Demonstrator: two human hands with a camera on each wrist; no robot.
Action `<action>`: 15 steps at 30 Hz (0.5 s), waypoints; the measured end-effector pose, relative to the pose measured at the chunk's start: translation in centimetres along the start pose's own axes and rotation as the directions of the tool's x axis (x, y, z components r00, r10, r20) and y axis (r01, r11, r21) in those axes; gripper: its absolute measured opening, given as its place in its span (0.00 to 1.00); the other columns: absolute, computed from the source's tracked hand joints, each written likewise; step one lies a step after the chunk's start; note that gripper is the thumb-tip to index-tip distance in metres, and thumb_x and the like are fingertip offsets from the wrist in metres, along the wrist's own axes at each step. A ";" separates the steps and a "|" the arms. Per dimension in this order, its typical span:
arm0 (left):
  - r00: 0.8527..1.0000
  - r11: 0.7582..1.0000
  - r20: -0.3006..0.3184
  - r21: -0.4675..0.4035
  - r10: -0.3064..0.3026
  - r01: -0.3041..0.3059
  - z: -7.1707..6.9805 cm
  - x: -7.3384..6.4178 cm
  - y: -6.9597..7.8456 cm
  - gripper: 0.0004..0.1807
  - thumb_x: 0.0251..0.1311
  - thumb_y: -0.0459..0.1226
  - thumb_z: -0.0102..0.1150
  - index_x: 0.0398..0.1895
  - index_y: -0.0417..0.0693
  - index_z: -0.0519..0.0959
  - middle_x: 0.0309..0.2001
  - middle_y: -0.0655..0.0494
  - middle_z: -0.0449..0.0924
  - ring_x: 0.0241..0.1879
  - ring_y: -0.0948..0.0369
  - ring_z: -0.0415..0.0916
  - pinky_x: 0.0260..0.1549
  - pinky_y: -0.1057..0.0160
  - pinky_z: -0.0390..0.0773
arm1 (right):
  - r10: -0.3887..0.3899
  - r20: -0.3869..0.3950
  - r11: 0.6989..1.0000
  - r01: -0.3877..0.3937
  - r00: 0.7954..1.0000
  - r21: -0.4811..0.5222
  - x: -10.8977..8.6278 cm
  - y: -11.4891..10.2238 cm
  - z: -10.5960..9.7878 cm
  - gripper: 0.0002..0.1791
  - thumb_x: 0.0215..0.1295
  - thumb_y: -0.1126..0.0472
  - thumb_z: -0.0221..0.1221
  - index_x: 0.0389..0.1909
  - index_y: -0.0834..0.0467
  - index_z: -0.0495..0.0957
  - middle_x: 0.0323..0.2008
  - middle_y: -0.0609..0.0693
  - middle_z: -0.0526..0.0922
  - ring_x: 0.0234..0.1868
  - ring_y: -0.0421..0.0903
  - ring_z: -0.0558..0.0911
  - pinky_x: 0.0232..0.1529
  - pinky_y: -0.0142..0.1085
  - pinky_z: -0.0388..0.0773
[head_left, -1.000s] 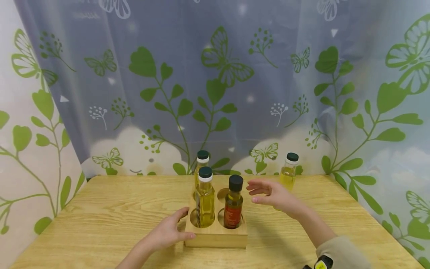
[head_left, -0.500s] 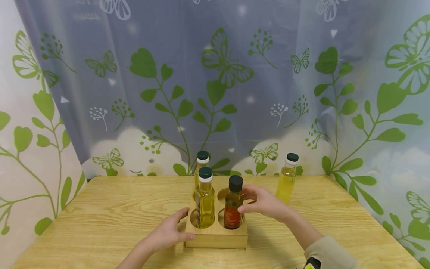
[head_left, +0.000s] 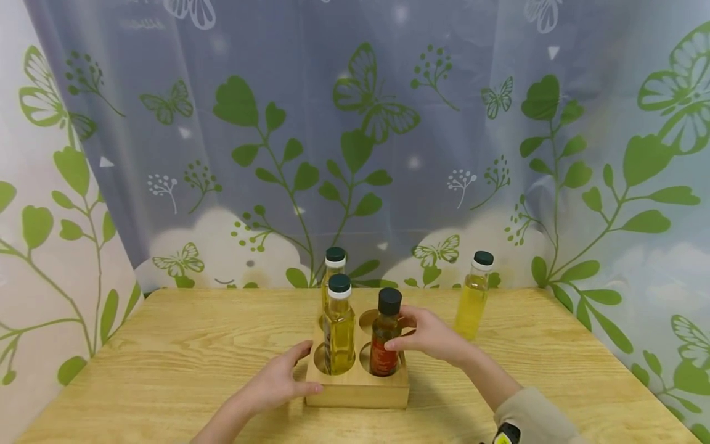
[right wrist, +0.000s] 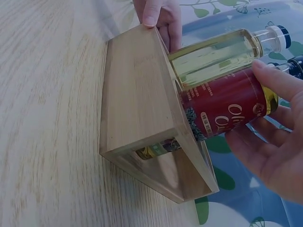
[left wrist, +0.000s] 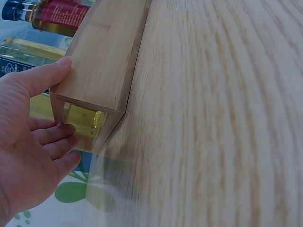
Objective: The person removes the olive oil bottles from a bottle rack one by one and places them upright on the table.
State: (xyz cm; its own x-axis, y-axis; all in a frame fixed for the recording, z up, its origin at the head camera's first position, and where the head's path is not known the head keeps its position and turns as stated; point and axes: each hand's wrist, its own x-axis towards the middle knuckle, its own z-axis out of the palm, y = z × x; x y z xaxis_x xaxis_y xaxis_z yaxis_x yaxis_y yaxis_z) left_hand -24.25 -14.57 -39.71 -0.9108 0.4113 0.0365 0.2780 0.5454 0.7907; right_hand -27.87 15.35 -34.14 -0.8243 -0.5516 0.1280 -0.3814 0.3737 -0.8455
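Observation:
A bamboo bottle rack [head_left: 357, 396] with round holes stands on the table. My left hand [head_left: 274, 379] holds its near left corner, thumb on the front face and fingers at the side, as the left wrist view confirms. In the front right hole an olive oil bottle [right wrist: 220, 101] with a red label and black cap stands upright. My right hand [head_left: 435, 338] grips this bottle on its right, thumb across the label and fingers behind. Beside it, a green-capped bottle of yellow oil [head_left: 341, 339] fills the front left hole. Behind that stands a similar bottle [head_left: 335, 265].
Another green-capped oil bottle [head_left: 471, 305] stands on the wooden table [head_left: 211, 327], back right, beyond my right forearm. The rack's rear right hole [head_left: 368, 320] shows no bottle. A patterned curtain [head_left: 266, 185] hangs behind the table.
My right hand has moved left and slightly down from beside the rack and taken hold of the red-labelled olive oil bottle. My left hand has stayed on the rack.

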 end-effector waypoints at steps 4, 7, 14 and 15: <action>1.000 1.000 0.003 -0.001 0.005 -0.005 -0.1 0.1 0.0 0.48 0.50 0.49 0.67 0.67 0.31 0.55 0.64 0.32 0.60 0.61 0.37 0.59 0.57 0.38 0.60 | -0.004 -0.012 1.000 0.004 1.000 -0.023 0.0 -0.2 0.0 0.33 0.55 0.55 0.66 0.59 0.64 0.69 0.46 0.52 0.79 0.48 0.49 0.76 0.47 0.42 0.75; 1.000 1.000 0.001 -0.001 0.005 -0.005 -0.1 0.1 0.0 0.48 0.50 0.49 0.67 0.67 0.31 0.56 0.63 0.32 0.60 0.61 0.37 0.59 0.56 0.37 0.60 | -0.005 -0.028 0.999 0.004 1.000 -0.040 -0.1 -0.2 0.0 0.33 0.54 0.54 0.67 0.59 0.64 0.70 0.45 0.51 0.79 0.48 0.49 0.76 0.47 0.43 0.75; 1.000 1.000 -0.012 -0.001 0.009 -0.009 0.1 -0.1 0.0 0.48 0.49 0.49 0.68 0.67 0.31 0.56 0.64 0.32 0.59 0.61 0.37 0.58 0.57 0.37 0.58 | 0.007 -0.084 0.997 -0.013 0.996 -0.078 -0.1 -0.1 -0.3 0.31 0.54 0.52 0.67 0.56 0.63 0.72 0.43 0.50 0.80 0.49 0.52 0.77 0.46 0.44 0.75; 1.000 1.000 -0.016 0.001 0.010 -0.010 0.1 -0.1 0.0 0.49 0.49 0.49 0.68 0.67 0.31 0.56 0.64 0.32 0.59 0.61 0.37 0.58 0.57 0.37 0.58 | 0.005 -0.097 0.996 -0.013 0.995 -0.083 -0.1 -0.2 -0.4 0.30 0.53 0.52 0.67 0.54 0.63 0.73 0.43 0.51 0.80 0.49 0.52 0.77 0.46 0.44 0.75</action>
State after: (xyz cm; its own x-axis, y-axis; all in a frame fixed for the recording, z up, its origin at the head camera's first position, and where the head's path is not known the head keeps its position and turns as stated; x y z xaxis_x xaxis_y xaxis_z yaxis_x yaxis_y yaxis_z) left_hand -24.16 -14.53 -39.81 -0.9127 0.4050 0.0539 0.2872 0.5422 0.7896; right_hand -27.89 15.66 -33.77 -0.8629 -0.4746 0.1736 -0.4040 0.4414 -0.8012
